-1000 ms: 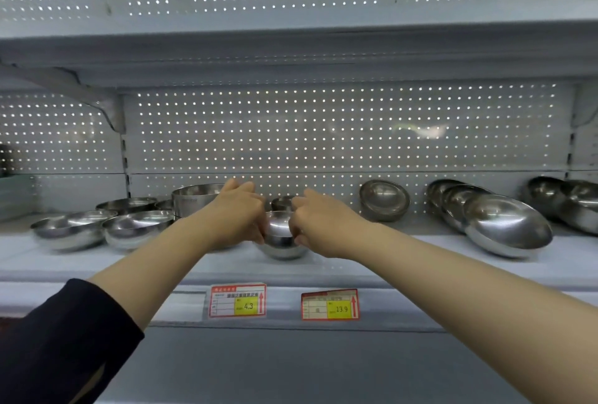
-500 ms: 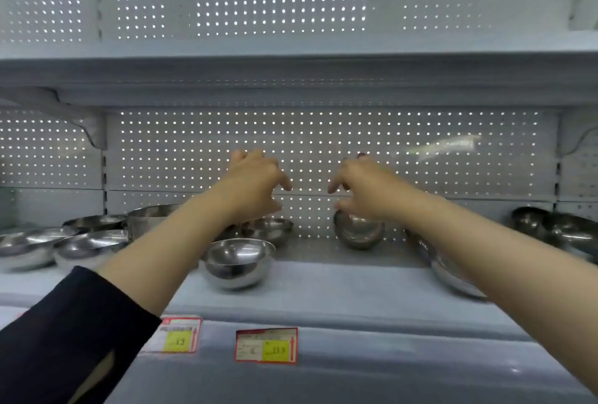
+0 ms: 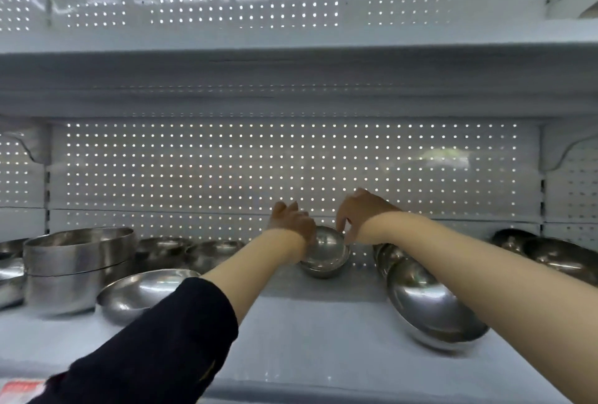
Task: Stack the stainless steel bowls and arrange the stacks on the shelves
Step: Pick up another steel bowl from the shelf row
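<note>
Fingers [image 3: 344,221] of both hands curl onto small bowl stack [image 3: 324,253] rim at shelf [image 3: 307,332] rear, likely seating it; left hand [image 3: 293,221] opposite right hand [image 3: 362,212]; pegboard [image 3: 259,170] behind.

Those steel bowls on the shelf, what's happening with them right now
A person is reaching to the back of a white shelf with both bare hands. The left hand and right hand grip the rim of a small steel bowl that appears nested in another one by the pegboard back panel. Other bowls sit loose around it: a large tilted bowl on the right, a shallow bowl and a tall straight-sided stack on the left.
</note>
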Demonstrator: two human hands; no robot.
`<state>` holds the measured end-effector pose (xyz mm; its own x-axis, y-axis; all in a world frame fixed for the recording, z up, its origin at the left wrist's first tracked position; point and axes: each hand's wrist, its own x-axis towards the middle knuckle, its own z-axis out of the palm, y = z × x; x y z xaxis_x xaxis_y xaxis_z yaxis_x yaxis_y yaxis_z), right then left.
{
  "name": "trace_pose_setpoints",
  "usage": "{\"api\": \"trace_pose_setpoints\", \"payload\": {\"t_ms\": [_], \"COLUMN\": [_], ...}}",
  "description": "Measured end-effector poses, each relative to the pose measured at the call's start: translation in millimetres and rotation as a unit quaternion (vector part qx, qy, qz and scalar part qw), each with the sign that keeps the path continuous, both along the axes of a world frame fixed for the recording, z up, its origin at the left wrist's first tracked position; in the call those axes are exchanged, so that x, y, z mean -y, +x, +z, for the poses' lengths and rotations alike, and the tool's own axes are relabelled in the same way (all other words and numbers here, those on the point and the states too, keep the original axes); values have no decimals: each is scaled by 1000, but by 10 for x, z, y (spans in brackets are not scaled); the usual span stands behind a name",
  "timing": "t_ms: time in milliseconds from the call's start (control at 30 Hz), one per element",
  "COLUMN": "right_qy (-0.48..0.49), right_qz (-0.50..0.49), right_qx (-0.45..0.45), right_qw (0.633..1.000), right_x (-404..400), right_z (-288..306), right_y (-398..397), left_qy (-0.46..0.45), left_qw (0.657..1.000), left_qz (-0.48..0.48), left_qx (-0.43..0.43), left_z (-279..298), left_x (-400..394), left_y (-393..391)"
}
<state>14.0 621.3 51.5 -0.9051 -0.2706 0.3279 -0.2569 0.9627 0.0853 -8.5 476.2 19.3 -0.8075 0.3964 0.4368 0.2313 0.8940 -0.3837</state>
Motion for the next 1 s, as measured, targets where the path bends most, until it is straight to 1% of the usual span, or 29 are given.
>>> {"api": "trace_pose_setpoints", "payload": {"t_ms": [133,233,333,400,500,700,767,900,1000], "right_qy": [44,95,147,166,173,204,209,184,155], "right_qz": [6,2,-1,2,4,-2,4,24,47], "right_qx": [39,85,139,159,156,115,113,113,104], "right_qw": [998,992,979,973,973,972,971,976,981], "right_x": [50,77,94,101,116,141,150,181,244], "right_z": [-37,-113,-181,-222,-270,-401,-446,-439,-423], "right_y": [-274,-463,-601,-683,-779,-845,-860,-833,-766], "left_qy": [-50,-92,-93,-97,-117,-152,-157,-128,-130], "left_qw": [998,995,994,992,990,985,984,988,988], "left_qz": [-7,-32,-64,-77,-82,-81,-82,-82,-78], "left_qx": [22,18,14,5,0,3,0,6,-3], "left_z": [-97,-167,-270,-340,-379,-447,-455,-359,-231], "left_x": [-61,-103,-145,-165,-178,-194,-181,-67,111], "left_y": [-306,-485,-572,-609,-650,-670,-664,-623,-561]}}
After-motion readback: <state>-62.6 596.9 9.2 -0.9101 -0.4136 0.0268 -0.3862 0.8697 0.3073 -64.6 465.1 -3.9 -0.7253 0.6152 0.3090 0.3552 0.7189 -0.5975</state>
